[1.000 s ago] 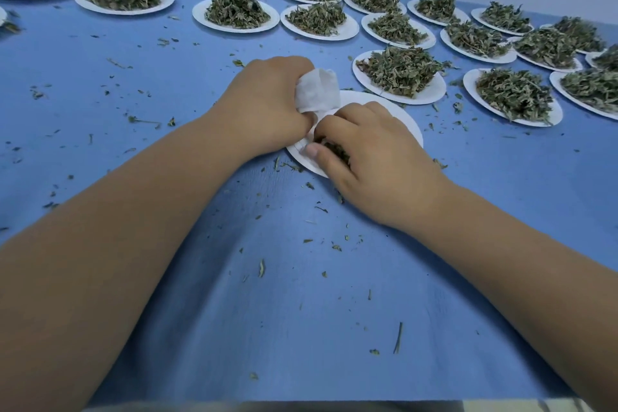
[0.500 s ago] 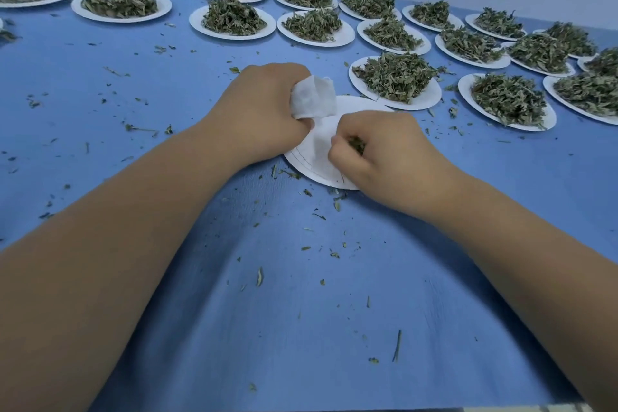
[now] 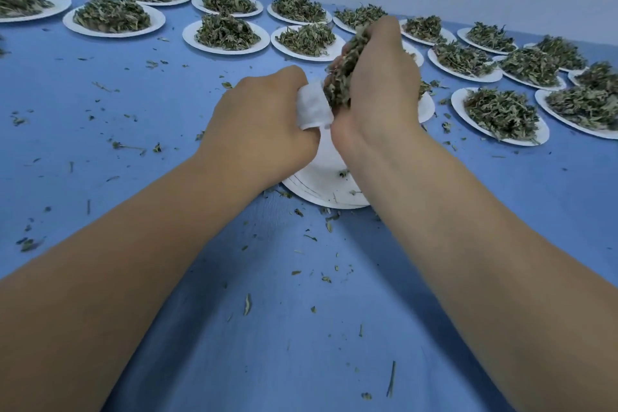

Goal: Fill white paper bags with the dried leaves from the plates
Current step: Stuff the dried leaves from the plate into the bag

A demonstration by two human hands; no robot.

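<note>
Left hand point(image 3: 264, 130) grips paper bag point(image 3: 312, 107), mouth up and tilted right; right hand point(image 3: 378, 84) clutches dried leaves point(image 3: 341, 77) above near plate point(image 3: 321, 184).

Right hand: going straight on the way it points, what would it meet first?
Probably the white paper bag held by the left hand; the dried leaves in the right hand seem at its mouth, though depth is unclear.

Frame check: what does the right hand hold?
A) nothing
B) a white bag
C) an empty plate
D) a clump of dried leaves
D: the right hand grips a clump of dried leaves beside the bag, which the left hand holds.
</note>
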